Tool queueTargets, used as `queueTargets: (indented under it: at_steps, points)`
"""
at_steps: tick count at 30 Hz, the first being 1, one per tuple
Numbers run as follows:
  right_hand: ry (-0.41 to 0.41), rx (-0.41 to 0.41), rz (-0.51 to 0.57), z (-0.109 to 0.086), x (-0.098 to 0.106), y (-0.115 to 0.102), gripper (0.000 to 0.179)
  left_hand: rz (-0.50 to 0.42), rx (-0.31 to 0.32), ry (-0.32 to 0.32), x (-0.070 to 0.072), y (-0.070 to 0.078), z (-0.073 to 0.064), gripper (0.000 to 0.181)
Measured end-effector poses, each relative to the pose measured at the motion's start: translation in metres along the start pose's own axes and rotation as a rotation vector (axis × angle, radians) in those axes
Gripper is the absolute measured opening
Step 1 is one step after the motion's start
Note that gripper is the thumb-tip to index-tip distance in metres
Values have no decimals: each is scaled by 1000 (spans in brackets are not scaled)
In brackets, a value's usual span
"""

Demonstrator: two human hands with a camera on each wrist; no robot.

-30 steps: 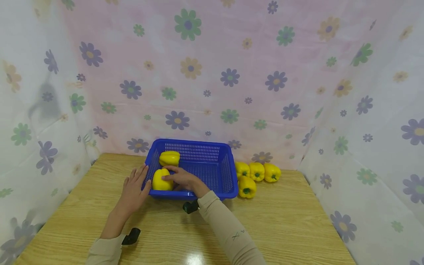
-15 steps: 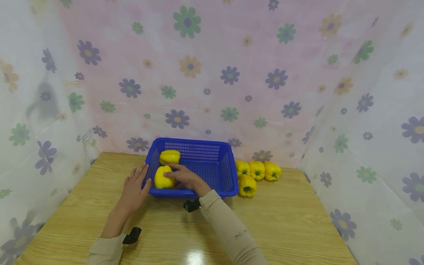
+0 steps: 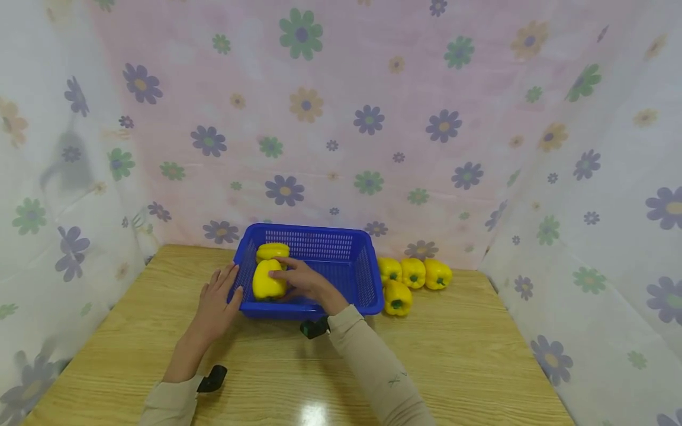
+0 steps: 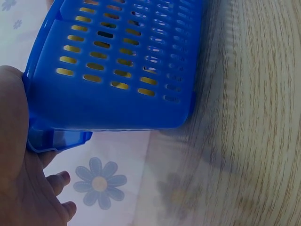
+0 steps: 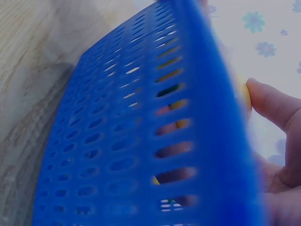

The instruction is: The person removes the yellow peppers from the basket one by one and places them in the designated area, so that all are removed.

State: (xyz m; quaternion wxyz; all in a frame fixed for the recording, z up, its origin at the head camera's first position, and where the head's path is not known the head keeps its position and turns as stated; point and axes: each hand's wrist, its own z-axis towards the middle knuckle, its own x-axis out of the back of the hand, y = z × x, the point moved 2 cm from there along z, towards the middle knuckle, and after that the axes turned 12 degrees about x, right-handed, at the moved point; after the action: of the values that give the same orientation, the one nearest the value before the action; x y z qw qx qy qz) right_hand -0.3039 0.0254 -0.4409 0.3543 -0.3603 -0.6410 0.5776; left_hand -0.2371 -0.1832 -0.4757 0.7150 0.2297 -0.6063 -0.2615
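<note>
Pepper (image 3: pixel 268 280) sits in basket (image 3: pixel 341 266), gripped by right hand (image 3: pixel 301 282); relaxed left hand (image 3: pixel 215 303) touches basket's outer wall.

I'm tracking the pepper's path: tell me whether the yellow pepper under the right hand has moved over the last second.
Yes. The held yellow pepper, gripped by the right hand, has shifted away from the blue basket's near rim toward the far pepper, now almost touching it.

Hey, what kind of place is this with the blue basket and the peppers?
Probably a staged recording booth, not a kitchen: flowered cloth screens three sides of a wooden table bearing only a blue basket and yellow peppers.
</note>
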Motion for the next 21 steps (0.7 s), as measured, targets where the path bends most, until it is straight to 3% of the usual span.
queueTargets:
  at_steps: [15,21]
  points:
    - [-10,160,36,-38,8,-24,60,-27,-1,7,0,2,0,59]
    - [-21,207,136,-59,12,-24,59,-28,-10,9,1,3,-1,59]
